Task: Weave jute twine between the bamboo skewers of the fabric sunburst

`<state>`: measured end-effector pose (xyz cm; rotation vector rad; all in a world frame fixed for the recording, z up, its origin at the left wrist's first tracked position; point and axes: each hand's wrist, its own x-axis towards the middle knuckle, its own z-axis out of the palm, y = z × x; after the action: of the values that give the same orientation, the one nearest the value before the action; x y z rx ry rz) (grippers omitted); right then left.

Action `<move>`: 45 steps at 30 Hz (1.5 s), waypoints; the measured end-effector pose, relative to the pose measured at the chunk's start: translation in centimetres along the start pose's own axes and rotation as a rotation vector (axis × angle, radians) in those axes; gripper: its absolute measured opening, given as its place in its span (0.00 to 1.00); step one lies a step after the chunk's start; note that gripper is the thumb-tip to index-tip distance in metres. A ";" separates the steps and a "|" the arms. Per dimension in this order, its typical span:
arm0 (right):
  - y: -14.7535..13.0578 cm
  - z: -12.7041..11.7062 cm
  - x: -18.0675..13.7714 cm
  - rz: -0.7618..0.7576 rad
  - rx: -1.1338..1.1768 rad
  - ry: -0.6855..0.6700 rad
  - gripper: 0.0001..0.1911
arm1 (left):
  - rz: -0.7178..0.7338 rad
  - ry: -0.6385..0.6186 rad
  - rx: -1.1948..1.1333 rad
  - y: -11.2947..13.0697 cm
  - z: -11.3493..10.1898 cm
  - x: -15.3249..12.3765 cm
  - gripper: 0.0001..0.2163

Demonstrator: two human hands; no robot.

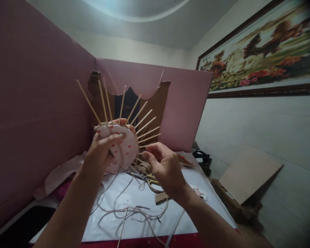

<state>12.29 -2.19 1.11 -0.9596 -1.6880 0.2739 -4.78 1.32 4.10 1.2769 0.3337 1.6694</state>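
My left hand [103, 148] grips a round piece covered in white fabric with red dots [129, 144], thumb across its face and fingers behind. Thin wooden sticks [144, 119] fan out from its rim, and brown twine runs along the edge. At the lower right of the rim, my right hand [165, 165] has its thumb and forefinger closed around a stick; its other fingers are curled. Loose twine [142, 210] hangs over the fabric and lies in loops on the white tabletop [181, 224].
Scissors [153, 182] with gold-coloured handles lie below my right hand, near a small piece of brown cardboard [161, 198]. Pink panels [186, 110] stand behind and at the left. A dark flat object [28, 224] is at the lower left; a board [250, 174] leans at the right.
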 end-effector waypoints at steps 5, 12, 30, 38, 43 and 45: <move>0.3 0.7 0.3 -0.094 -0.265 0.075 0.04 | -0.098 -0.169 0.033 -0.6 1.3 -0.9 0.17; 0.4 -0.3 0.0 0.000 0.017 0.074 0.05 | -0.130 -0.167 0.012 -1.6 1.1 -0.7 0.16; 1.9 -5.1 1.7 0.339 0.602 -0.484 0.10 | -0.214 -0.038 -0.034 -2.3 0.1 -0.6 0.17; 3.1 -7.7 1.9 0.031 0.012 0.044 0.06 | -0.282 -0.129 -0.010 -2.6 -0.6 -0.4 0.15; 4.0 -8.8 2.8 0.044 0.064 0.082 0.07 | -0.354 -0.251 -0.006 -2.9 -0.6 -0.6 0.15; 4.7 -8.8 3.3 0.061 0.072 0.090 0.08 | -0.370 -0.274 -0.024 -2.8 -0.5 -0.6 0.14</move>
<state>22.06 0.64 3.58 -0.9569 -1.5588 0.3248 -3.79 2.39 1.59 1.3161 0.3577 1.1689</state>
